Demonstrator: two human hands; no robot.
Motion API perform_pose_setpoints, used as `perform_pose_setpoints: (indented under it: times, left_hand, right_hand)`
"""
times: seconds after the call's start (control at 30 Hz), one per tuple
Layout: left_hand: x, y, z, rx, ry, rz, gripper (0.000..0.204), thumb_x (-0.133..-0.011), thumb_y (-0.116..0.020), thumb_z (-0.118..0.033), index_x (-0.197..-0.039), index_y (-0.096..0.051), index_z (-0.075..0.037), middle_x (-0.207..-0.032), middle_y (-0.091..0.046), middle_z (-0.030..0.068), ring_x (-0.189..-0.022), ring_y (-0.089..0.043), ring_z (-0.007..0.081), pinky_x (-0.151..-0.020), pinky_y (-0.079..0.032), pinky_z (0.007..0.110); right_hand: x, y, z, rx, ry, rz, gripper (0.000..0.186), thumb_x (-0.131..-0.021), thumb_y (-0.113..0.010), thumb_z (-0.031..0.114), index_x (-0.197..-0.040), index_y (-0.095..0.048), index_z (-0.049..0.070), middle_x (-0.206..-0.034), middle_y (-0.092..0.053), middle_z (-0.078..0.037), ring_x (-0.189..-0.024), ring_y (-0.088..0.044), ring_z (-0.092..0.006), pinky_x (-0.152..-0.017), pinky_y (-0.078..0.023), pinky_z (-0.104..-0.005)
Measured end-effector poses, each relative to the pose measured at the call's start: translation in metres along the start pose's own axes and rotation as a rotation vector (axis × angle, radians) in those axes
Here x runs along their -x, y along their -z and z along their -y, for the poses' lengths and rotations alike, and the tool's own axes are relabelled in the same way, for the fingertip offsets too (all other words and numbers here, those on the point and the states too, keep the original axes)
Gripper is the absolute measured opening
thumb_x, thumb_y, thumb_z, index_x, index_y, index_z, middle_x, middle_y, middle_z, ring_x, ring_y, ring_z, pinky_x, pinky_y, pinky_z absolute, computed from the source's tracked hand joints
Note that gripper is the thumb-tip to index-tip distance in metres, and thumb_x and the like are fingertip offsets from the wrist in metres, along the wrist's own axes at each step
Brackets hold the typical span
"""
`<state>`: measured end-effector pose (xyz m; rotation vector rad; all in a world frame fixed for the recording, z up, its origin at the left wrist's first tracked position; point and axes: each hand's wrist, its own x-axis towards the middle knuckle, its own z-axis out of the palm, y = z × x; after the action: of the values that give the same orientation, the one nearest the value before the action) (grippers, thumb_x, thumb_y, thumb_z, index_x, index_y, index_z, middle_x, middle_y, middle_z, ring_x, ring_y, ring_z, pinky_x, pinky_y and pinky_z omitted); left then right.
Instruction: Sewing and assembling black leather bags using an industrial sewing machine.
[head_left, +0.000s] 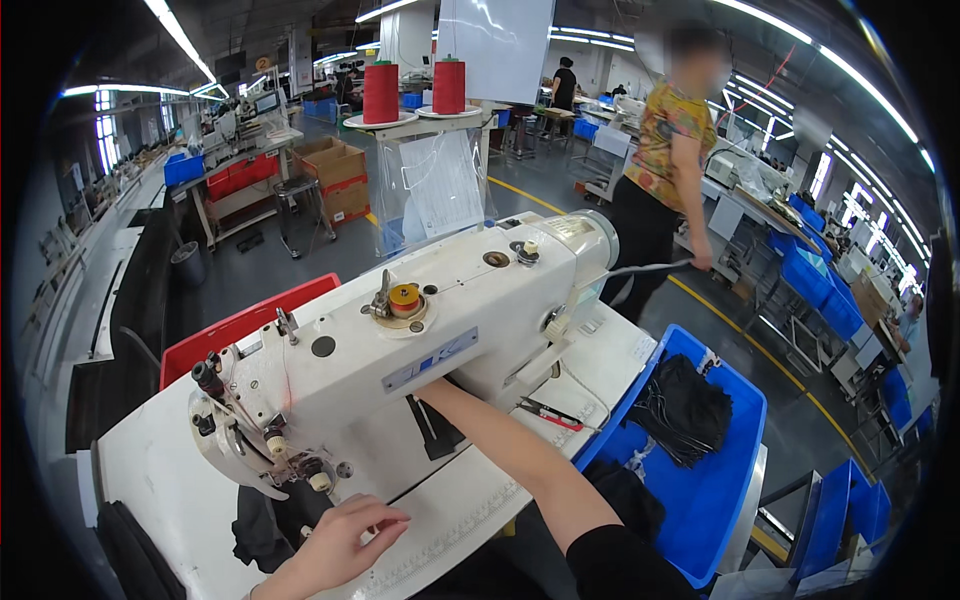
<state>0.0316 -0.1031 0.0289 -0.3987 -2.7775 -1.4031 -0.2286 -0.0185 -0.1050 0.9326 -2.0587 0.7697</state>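
Note:
A white sewing machine (440, 320) stands in front of me on its white table. My left hand (348, 540) hovers beside the needle end, thumb and fingers apart, with nothing seen in it. Next to it, black cloth (270, 525) lies under the machine's head. My right forearm (510, 440) reaches beneath the machine's arm, which hides the fingers of that hand. Close to that wrist, a black strip-like piece (434, 428) lies on the table. Further right are small red-and-black thread snips (550, 414).
A blue bin (735, 480) with black cloth pieces (685, 405) stands at the right. Behind the machine is a red bin (240, 322); two red thread cones (381, 93) stand beyond. A person (665, 150) walks past, holding a grey bar. More dark cloth (135, 550) hangs at lower left.

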Motion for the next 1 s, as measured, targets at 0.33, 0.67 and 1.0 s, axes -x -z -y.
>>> perform_pose_setpoints:
  times: [0.33,0.67,1.0]
  left_hand:
    - [-0.099,-0.054,0.099,-0.066,0.116,-0.363,0.031,-0.088,-0.045,0.002,-0.118,-0.047,0.002,-0.108,-0.058,0.0231,-0.102,-0.058,0.0319,-0.087,-0.045,0.037]
    - [-0.178,-0.058,0.148,-0.337,0.151,-0.274,0.031,-0.087,-0.051,-0.017,-0.114,-0.056,-0.003,-0.115,-0.058,0.0213,-0.106,-0.055,0.0365,-0.094,-0.042,0.042]
    - [-0.159,-0.069,0.112,-0.234,-0.015,-0.506,0.032,-0.094,-0.050,-0.029,-0.107,-0.061,-0.003,-0.101,-0.063,0.0185,-0.099,-0.060,0.0312,-0.090,-0.043,0.038]
  right_hand:
    - [-0.019,0.003,-0.008,-0.187,-0.138,0.100,0.025,-0.088,-0.050,0.018,-0.102,-0.058,-0.001,-0.106,-0.059,-0.022,-0.104,-0.052,-0.0382,-0.093,-0.038,-0.0468]
    - [0.001,0.038,-0.015,-0.371,-0.215,0.324,0.023,-0.089,-0.049,0.015,-0.101,-0.058,-0.002,-0.103,-0.059,-0.024,-0.101,-0.053,-0.0386,-0.092,-0.038,-0.0449]
    - [0.019,0.278,0.065,-1.164,-0.863,0.837,0.026,-0.091,-0.051,-0.001,-0.116,-0.056,-0.006,-0.095,-0.063,-0.012,-0.065,-0.061,-0.0127,-0.051,-0.043,-0.0199]
